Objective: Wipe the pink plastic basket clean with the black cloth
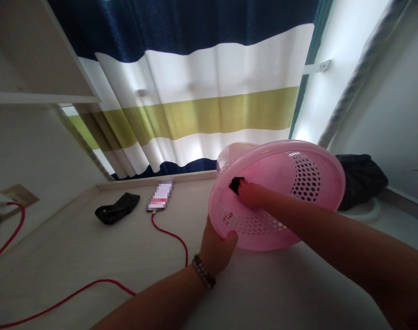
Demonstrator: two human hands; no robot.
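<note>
Left hand (217,250) on basket (281,147), right hand (252,193) inside

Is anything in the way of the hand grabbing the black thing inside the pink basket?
Nothing visible. The right hand is inside the pink basket, its fingers at the black thing. The left hand holds the rim.

Pale tabletop (74,247) is strewn with black pouch (117,207), phone (160,196), red cable (170,234); pink basket (298,176) is propped there, tilted.
</note>
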